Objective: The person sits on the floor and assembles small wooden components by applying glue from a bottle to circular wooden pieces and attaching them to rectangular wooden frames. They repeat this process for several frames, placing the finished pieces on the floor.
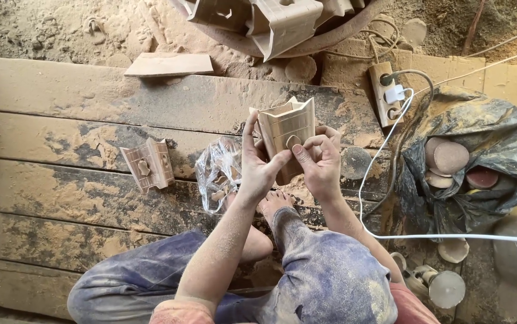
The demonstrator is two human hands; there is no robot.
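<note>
I hold a small carved wooden box-like piece [287, 129] up in front of me with both hands. My left hand [258, 165] grips its left side, thumb up along the edge. My right hand [319, 162] holds its right side and presses a small oval wooden piece [293, 141] against its front face with thumb and finger. A second similar carved piece [148, 164] lies on the dusty planks to the left. A crumpled clear plastic bag [217, 173] with small wooden bits lies beside my left wrist.
Sawdust covers the wooden planks [60, 108]. A basin [282, 24] with more carved pieces sits at the top. A power strip [385, 93] with white cable lies to the right, next to a dark bag [480, 156] of sanding discs. My knees fill the bottom.
</note>
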